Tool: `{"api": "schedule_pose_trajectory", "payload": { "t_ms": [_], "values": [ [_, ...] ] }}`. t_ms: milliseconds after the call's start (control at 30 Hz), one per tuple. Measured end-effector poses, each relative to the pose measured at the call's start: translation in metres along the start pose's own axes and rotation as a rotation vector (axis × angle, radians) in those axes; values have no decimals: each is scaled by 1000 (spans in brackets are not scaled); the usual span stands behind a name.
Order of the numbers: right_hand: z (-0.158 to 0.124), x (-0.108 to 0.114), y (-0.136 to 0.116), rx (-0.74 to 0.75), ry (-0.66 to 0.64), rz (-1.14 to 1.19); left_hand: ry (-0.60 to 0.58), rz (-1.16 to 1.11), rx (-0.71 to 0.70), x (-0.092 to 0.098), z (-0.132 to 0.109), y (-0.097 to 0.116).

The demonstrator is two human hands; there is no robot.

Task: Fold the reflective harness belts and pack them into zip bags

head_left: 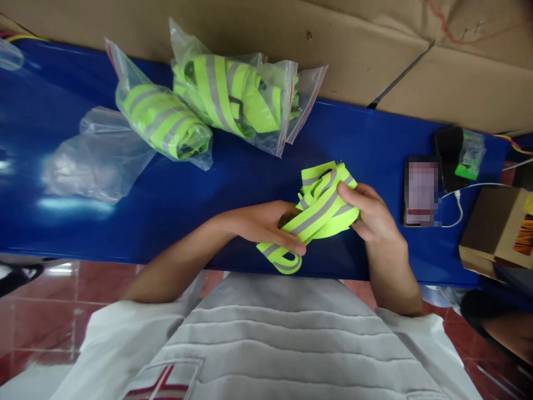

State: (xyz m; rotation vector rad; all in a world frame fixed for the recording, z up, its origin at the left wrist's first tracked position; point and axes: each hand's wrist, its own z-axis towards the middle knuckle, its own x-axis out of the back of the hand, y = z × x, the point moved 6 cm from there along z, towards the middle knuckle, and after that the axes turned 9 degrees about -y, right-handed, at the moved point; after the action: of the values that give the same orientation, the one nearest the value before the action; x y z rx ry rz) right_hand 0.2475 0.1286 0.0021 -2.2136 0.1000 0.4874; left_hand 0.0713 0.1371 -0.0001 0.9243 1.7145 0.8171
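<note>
A folded bundle of neon yellow-green strap [320,214] with a grey stripe is held between both hands above the blue table [200,222]. My left hand [275,225] grips its lower left part, thumb on top, other fingers hidden beneath. A looped strap end hangs below that thumb. My right hand [368,211] pinches the upper right side of the bundle, thumb on top and fingers behind. Beyond the hands lie clear zip bags with similar straps, one bag [164,122] at the left and another bag [233,97] nearer the middle, overlapping a further bag.
A clear plastic bag [100,161] lies on the left. To the right are a phone [422,191], a dark object [447,150] under a small packet [470,155], a white cable [460,205] and an open cardboard box [491,228]. Brown cardboard [375,50] borders the far edge.
</note>
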Motion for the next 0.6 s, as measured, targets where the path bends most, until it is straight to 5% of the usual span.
{"api": "schedule_pose_trajectory", "payload": {
  "t_ms": [133,300,500,600],
  "values": [
    [0,-8,9,-100,-119,19,68,269,123,3,-8,-5],
    [9,-7,21,-122,-197,-65,53,273,-9,0,-10,-1],
    [-8,-1,-16,476,193,-713,117,215,-108,3,-7,7],
    [-20,-22,-20,596,106,-1002,211,243,-76,8,-7,6]
  ]
}}
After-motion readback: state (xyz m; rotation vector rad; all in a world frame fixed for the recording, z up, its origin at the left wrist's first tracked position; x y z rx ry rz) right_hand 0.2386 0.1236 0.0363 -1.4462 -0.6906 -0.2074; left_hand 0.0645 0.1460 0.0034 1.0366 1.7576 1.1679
